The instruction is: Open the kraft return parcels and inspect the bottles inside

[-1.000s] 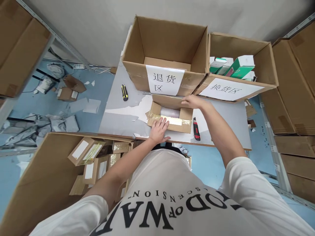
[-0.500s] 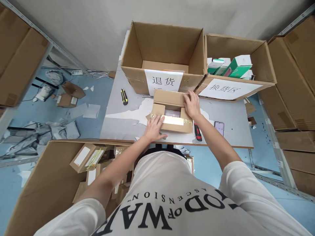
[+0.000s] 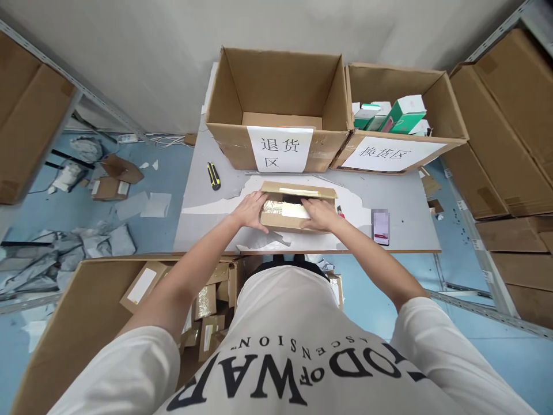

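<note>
1 small carton (image 3: 276, 222) sits on the desk (image 3: 410, 202), in front of 2 large open boxes (image 3: 323, 151). The left hand (image 3: 249, 212) grasps its left end; the right hand (image 3: 320, 215) curls its fingers over the near edge into the opening, and whether it grips anything there I cannot tell. Around them lie 2 cutters, 1 yellow-and-black cutter (image 3: 213, 176) and 1 red cutter (image 3: 340, 212) partly hidden, plus 1 phone (image 3: 381, 226).

On the flat light-grey worktop (image 3: 408, 222), a small oblong brown cardboard box (image 3: 280, 221) lies before a large brown cardboard carton (image 3: 232, 138), right of a slim black-and-yellow cutter (image 3: 213, 176) and left of a flat rectangular phone (image 3: 380, 225).
</note>
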Motion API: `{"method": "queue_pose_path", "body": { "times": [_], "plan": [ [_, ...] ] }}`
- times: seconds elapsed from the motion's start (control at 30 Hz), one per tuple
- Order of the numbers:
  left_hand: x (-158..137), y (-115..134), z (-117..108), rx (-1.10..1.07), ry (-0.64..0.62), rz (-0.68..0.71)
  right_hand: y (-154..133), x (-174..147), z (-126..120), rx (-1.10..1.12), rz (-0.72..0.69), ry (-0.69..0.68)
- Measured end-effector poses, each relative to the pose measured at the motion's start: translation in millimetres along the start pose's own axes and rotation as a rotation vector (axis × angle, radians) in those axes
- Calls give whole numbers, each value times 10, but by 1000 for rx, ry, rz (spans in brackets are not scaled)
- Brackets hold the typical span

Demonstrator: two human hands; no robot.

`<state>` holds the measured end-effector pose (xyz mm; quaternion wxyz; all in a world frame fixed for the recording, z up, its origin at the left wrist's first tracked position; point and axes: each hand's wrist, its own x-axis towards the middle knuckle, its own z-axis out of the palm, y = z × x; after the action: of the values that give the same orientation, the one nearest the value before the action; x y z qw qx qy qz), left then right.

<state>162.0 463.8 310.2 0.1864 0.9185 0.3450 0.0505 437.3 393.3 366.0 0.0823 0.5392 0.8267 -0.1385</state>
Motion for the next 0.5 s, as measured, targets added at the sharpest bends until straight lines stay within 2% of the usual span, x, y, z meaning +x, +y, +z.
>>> {"method": "queue_pose_path", "body": {
  "times": [0.1, 0.27, 0.4, 0.5],
  "plan": [
    [-12, -10, 5, -15, 29, -43, -30, -15, -31, -27, 35, -29],
    [20, 63, -32, 10, 5, -69, -198, -300, 16, -158, 36, 83],
    [52, 164, -36, 73, -29, -113, -290, -641, 218, -181, -49, 106],
    [63, 163, -101, 130, -78, -110, -306, -832, 407, -57, -117, 119]
  ]
}}
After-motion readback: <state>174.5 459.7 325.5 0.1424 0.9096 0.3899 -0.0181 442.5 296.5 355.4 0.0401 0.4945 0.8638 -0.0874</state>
